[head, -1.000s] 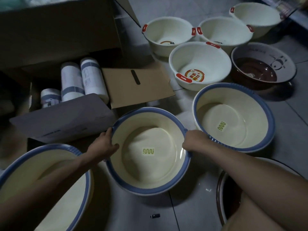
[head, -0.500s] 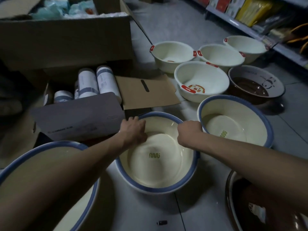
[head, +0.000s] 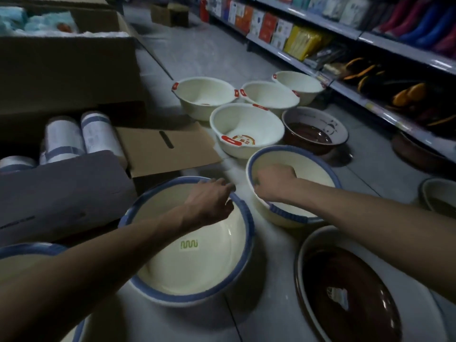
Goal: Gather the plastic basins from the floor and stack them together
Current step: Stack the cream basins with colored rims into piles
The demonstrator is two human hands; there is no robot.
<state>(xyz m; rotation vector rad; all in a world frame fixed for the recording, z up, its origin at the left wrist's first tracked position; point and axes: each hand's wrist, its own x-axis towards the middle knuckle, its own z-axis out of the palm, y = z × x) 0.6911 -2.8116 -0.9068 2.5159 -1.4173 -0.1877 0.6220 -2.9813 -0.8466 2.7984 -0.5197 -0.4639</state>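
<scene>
Blue-rimmed basins (head: 190, 265) in L (head: 211, 202) & R hands (head: 275, 181)

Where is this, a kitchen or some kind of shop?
Most likely a shop aisle during restocking: shelves of boxed goods with price strips, open cartons of stock, and many matching basins laid out on the floor.

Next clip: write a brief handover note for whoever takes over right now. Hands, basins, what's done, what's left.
Left hand: on the far rim of the near blue-rimmed basin, grip unclear.
Right hand: closed over the near rim of the second blue-rimmed basin.
A third blue-rimmed basin sits at lower left; four cream red-handled basins and brown basins are spread on the floor.
Done: nothing visibly stacked.
Left: nest all of them.
</scene>
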